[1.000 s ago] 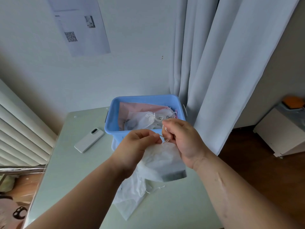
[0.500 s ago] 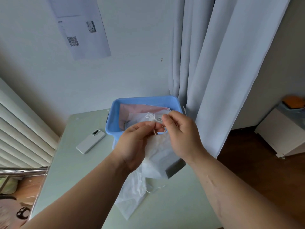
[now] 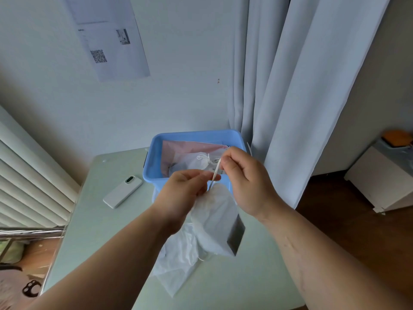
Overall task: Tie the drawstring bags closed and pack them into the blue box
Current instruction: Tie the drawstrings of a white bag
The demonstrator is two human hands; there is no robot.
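A white drawstring bag (image 3: 214, 222) with a grey boxy thing inside hangs in the air in front of the blue box (image 3: 196, 136). My left hand (image 3: 183, 195) pinches the bag's gathered neck. My right hand (image 3: 248, 182) pinches the white drawstring (image 3: 216, 173) and holds it taut, up and to the right. Inside the blue box lie a tied white bag (image 3: 201, 163) and a pink bag (image 3: 185, 148). More white bags (image 3: 178, 258) lie flat on the table under the held one.
A white phone (image 3: 123, 191) lies on the pale green table (image 3: 93, 220) left of the box. A grey curtain (image 3: 290, 86) hangs just behind and right of the box. A white cabinet (image 3: 380, 180) stands on the wooden floor at right; blinds are at left.
Both hands have lifted the bag higher toward the box. My right hand has drawn the string up and away from my left hand, so the cord is stretched between them.
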